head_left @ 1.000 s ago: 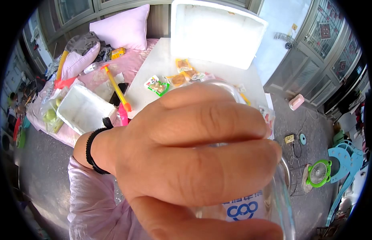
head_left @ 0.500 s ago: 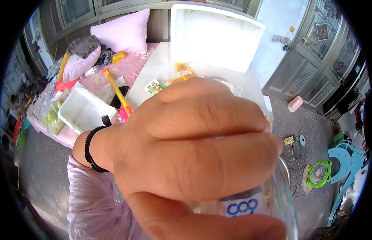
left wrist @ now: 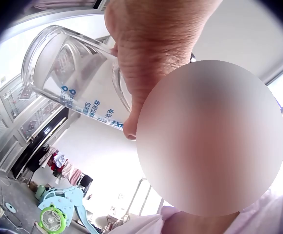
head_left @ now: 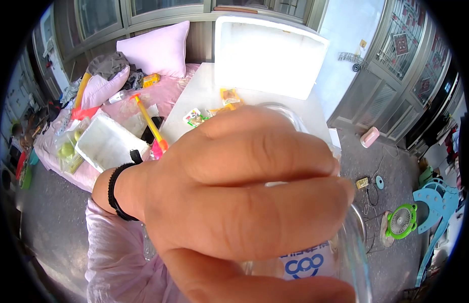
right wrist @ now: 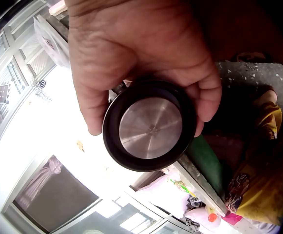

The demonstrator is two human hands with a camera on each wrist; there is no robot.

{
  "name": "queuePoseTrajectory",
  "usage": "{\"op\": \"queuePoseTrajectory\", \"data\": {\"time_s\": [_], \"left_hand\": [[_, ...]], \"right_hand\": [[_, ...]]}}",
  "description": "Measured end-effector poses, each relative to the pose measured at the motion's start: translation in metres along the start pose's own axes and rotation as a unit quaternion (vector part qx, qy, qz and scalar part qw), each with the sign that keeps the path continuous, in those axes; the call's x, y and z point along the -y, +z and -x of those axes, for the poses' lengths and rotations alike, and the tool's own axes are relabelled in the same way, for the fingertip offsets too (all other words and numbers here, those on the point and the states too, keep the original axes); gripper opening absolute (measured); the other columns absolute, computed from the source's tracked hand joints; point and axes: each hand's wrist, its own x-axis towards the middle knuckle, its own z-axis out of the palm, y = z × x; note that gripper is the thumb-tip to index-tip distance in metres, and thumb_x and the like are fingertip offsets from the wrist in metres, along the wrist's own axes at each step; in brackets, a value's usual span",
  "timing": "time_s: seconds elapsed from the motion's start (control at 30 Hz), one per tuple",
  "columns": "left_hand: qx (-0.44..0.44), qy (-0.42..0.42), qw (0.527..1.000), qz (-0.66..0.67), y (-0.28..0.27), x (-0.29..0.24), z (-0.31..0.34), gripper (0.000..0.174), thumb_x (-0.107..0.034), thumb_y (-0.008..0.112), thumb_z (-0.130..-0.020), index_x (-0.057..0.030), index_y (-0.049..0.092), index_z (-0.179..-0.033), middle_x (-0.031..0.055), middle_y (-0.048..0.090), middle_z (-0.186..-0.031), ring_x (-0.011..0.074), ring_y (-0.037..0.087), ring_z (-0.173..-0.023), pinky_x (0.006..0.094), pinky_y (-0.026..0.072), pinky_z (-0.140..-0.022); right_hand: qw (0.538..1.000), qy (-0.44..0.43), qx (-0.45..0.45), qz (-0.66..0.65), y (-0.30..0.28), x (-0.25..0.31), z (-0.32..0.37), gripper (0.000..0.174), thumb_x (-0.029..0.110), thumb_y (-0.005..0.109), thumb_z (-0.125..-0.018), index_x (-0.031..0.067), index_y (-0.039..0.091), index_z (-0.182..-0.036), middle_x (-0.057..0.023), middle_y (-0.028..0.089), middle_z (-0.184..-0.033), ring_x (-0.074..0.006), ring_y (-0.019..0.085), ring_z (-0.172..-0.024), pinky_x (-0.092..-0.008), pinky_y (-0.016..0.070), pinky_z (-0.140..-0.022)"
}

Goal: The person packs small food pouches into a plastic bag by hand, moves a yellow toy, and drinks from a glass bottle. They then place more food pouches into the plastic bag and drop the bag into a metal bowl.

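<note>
While left grip clasps glass, right holds disc

Head looks down; 2 wrist views close, right seemingly tilted.

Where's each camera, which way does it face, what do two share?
Head: on the head, facing forward and down at the left hand gripping a glass mug; pink sleeve shows.
Left wrist: worn there, facing past the left hand and glass mug toward the person's pink top.
Right wrist: worn there, facing the right hand holding a black-rimmed disc.
Head and left wrist share the left hand, glass mug and green fan.
</note>
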Motion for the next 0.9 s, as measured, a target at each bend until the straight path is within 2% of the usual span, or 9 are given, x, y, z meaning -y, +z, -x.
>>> {"op": "queuePoseTrajectory", "data": {"time_s": [0.9], "left_hand": [[-0.037,0.065,0.997,-0.013,0.005,-0.013,-0.02,0.02,-0.023,0.056,-0.073,-0.0166,0.055,-0.092,0.0132,0.053,-0.086,0.0281,0.053,-0.068,0.0322,0.0402,-0.049]], "right_hand": [[1.0,-0.004,0.002,0.008,0.001,0.0,0.003,0.055,0.047,0.055,-0.074,0.0075,0.048,-0.111,-0.0113,0.055,-0.103,-0.0285,0.053,-0.093,-0.0416,0.0449,-0.074]]}}
